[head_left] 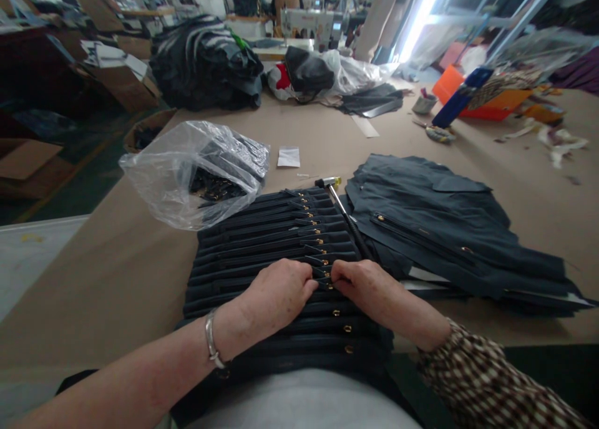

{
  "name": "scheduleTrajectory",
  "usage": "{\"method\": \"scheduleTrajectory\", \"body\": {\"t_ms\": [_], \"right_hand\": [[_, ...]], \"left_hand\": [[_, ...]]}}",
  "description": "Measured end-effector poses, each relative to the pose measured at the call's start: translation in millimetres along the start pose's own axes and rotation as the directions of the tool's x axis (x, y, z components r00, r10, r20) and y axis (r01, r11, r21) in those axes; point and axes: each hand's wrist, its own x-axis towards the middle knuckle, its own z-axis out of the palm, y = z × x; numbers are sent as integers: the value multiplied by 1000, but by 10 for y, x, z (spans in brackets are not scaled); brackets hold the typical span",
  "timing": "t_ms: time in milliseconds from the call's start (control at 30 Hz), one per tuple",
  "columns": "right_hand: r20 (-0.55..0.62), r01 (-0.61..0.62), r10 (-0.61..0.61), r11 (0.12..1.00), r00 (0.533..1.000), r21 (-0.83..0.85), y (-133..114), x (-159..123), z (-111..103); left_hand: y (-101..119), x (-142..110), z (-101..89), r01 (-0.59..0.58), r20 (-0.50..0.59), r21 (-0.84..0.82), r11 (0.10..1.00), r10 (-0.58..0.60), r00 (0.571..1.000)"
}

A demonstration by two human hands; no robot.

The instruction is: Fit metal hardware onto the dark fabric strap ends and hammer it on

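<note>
Dark fabric pieces with zippers [262,236] lie overlapped in rows before me, their gold sliders lined up toward the right side. Pull tabs hang from the upper sliders; the nearest few rows show bare gold sliders. My left hand [285,292] pinches a dark zipper pull tab. Against the same gold slider, my right hand [362,285] has its thumb and finger closed; the slider is partly hidden by the fingertips. Just beyond the right hand lies a hammer [345,214] with a dark handle. A clear plastic bag [173,173] holding many dark pulls sits beyond the rows.
Flat dark fabric pieces [430,204] are stacked on the right. A small white paper [289,157], scissors [437,132] and an orange bin [496,108] stand farther back on the table [322,130]. A dark cloth pile [206,64] rises at the far left, near cardboard boxes [116,83].
</note>
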Motion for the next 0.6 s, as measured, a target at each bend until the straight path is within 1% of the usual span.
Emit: {"method": "scheduleTrajectory", "body": {"t_ms": [67, 100, 133, 167, 200, 233, 267, 300, 333, 367, 467, 533, 600], "right_hand": [[-81, 5, -4, 1000, 997, 14, -35, -2, -44], [-138, 22, -16, 999, 990, 40, -70, -6, -66], [-193, 52, -36, 995, 981, 80, -116, -11, -85], [-234, 96, -64, 987, 970, 129, -172, -17, -99], [-264, 145, -94, 973, 960, 179, -235, -22, -104], [-287, 194, -126, 956, 950, 222, -301, -25, -98], [-307, 237, -154, 938, 939, 255, -366, -24, -83], [-328, 270, -173, 922, 929, 277, -426, -20, -57], [-354, 295, -184, 909, 917, 293, -477, -11, -24], [-383, 313, -184, 898, 905, 308, -518, 1, 15], [-437, 324, -131, 855, 890, 404, -585, 40, 134], [-453, 335, -89, 801, 887, 497, -605, 50, 184], [-482, 363, -42, 714, 875, 598, -616, 39, 192]], "left_hand": [[-19, 2, -8, -20, -33, -177, 984, 14, 999], [-17, 1, -10, -11, -38, -305, 952, -1, 999], [-5, -1, -12, 22, -26, -452, 892, -38, 999], [14, -5, -15, 74, 6, -603, 794, -88, 996], [41, -12, -18, 136, 57, -733, 666, -140, 989], [72, -20, -22, 193, 114, -827, 529, -178, 977], [105, -30, -26, 225, 155, -883, 413, -196, 968], [137, -39, -30, 234, 173, -913, 336, -201, 964], [167, -48, -31, 234, 178, -927, 294, -205, 962], [193, -55, -29, 238, 182, -932, 274, -216, 959], [238, -68, -8, 256, 191, -936, 242, -260, 947], [246, -71, 13, 244, 186, -945, 218, -259, 948], [241, -72, 30, 206, 160, -960, 191, -228, 960]]}}
